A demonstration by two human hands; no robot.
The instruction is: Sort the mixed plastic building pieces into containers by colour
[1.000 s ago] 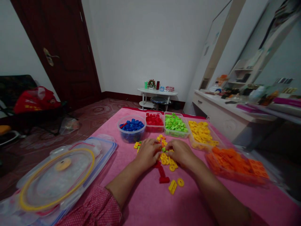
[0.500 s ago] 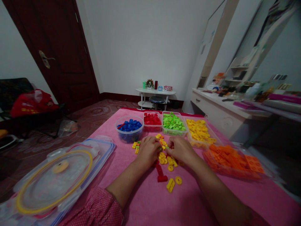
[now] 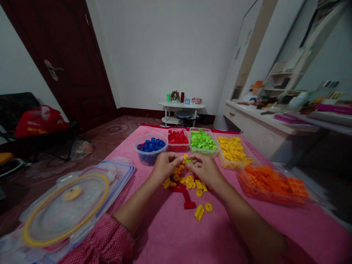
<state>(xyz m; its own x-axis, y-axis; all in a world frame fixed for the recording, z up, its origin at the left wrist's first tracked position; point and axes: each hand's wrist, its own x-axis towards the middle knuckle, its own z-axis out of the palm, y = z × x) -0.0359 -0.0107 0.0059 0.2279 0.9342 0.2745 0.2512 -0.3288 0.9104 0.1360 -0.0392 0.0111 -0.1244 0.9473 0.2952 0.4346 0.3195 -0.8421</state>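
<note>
Both hands are raised close together over a loose pile of toy building blocks. My left hand (image 3: 165, 167) is closed in a pinch, thumb and finger near small yellow pieces; what lies between them is hard to make out. My right hand (image 3: 204, 169) pinches a small green block (image 3: 188, 161) between thumb and fingertips. Below them lie yellow round pieces (image 3: 189, 178) with holes, yellow bricks (image 3: 199, 184) and red pieces (image 3: 187, 197). Nearer to me are a yellow brick (image 3: 199, 212) and a yellow ring-shaped piece (image 3: 208, 207).
Clear containers of blue (image 3: 152, 145), red (image 3: 178, 137), green (image 3: 203, 139), yellow (image 3: 233, 151) and orange blocks (image 3: 271, 183) curve around the pile on a pink cloth (image 3: 170, 234). Container lids (image 3: 93, 216) are stacked at the left. A white dresser (image 3: 255, 128) stands at the right.
My hands have lifted slightly from the pile, and their fingertips have come closer together. My left hand has shifted left, uncovering more yellow and red pieces.
</note>
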